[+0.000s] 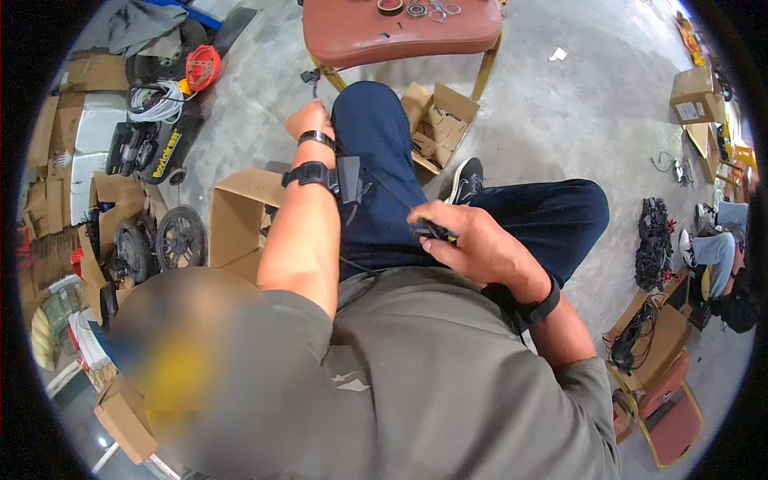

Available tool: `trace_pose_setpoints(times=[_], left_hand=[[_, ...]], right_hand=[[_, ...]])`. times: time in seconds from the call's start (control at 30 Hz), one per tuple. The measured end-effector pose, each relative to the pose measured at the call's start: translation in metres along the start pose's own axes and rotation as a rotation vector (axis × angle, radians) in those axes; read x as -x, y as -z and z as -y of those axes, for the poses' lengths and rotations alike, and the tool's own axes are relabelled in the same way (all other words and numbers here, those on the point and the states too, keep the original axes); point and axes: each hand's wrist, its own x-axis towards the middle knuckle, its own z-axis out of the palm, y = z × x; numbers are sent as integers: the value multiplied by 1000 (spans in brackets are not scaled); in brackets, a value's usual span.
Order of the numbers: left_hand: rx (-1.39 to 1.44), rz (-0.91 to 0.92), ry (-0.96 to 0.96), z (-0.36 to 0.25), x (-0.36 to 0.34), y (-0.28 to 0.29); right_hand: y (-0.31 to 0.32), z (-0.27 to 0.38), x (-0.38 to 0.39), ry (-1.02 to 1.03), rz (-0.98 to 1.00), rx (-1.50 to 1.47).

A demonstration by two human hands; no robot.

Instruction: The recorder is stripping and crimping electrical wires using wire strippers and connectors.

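Note:
My left hand [310, 120], closed in a fist, is stretched forward beside my left knee. From its far side sticks a dark cable end with a small black connector [310, 78]. My right hand [472, 240] is held low over my lap, its fingers wrapped round a small black tool with a bit of yellow [434, 230]; its exact kind is partly hidden by the fingers. A thin black cable [386, 188] runs across my left thigh toward the right hand. Bands and a small dark box [349, 178] are strapped to my left forearm.
Ahead stands a reddish-brown padded stool [400, 40] with scissors [440, 10] and tape rolls on it. An open carton [448, 120] with scraps lies below it, another box [240, 216] by my left arm. Wheels [180, 238] and cartons line the left; cable bundles [656, 244] lie right, near another person.

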Motion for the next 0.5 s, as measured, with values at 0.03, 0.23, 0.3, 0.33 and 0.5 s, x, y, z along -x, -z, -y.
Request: trace_pose_setpoints(times=[0.03, 0.23, 0.3, 0.33, 0.5], left_hand=[[-27, 89, 52, -4, 3, 3], [-666, 212, -626, -29, 34, 58], [-791, 301, -975, -33, 57, 66], [-761, 411, -962, -48, 97, 66], [-717, 1274, -1327, -60, 197, 50]], right_hand=[[3, -1, 1, -9, -7, 10], [29, 3, 10, -281, -63, -158], [35, 3, 6, -327, -72, -186], [34, 4, 4, -358, -54, -230], [32, 9, -2, -312, -112, -257]])
